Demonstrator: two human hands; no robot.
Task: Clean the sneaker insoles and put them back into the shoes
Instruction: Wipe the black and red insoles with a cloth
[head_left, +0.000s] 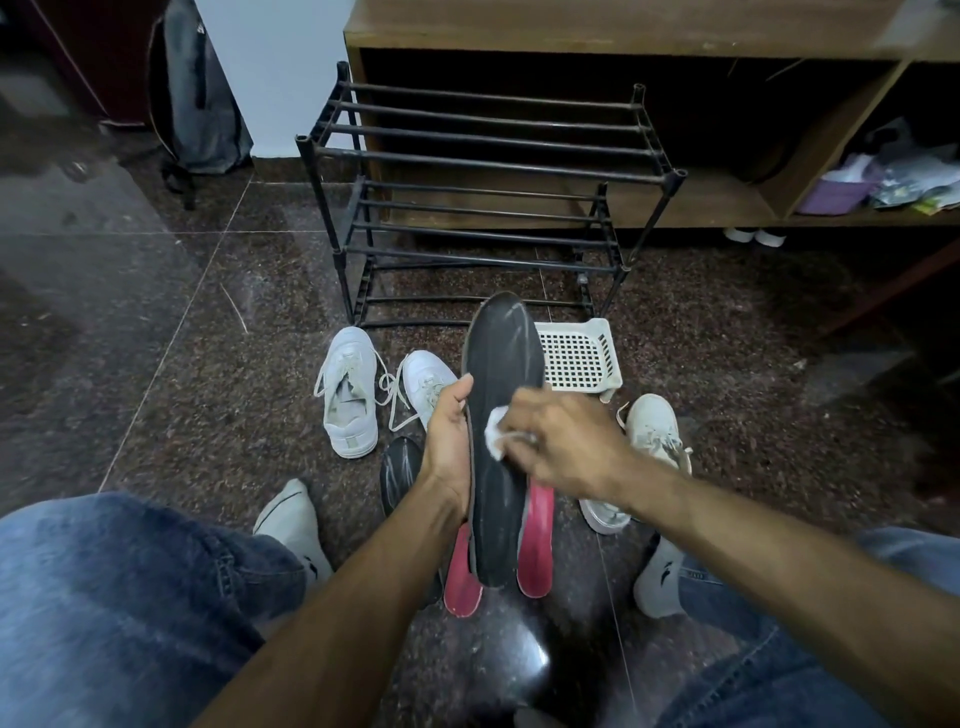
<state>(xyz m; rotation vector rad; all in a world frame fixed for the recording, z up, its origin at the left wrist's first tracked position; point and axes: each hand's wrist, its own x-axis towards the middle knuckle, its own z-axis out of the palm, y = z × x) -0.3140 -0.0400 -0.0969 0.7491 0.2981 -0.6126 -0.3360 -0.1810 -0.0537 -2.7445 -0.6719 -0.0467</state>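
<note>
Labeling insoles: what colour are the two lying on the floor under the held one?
Red insoles, clearest in the head view, lying beneath the black insole.

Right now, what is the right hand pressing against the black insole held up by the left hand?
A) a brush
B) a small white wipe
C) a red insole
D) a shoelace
B: the right hand pinches a small white wipe against the black insole, which the left hand grips at its edge.

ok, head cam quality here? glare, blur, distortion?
Head view: dim, bluish light; glare patch on the glossy floor near the bottom; slight motion blur on the right hand wiping the insole with a cloth; wide-angle bending shows in the rack; jeans at the corners look soft.
</note>
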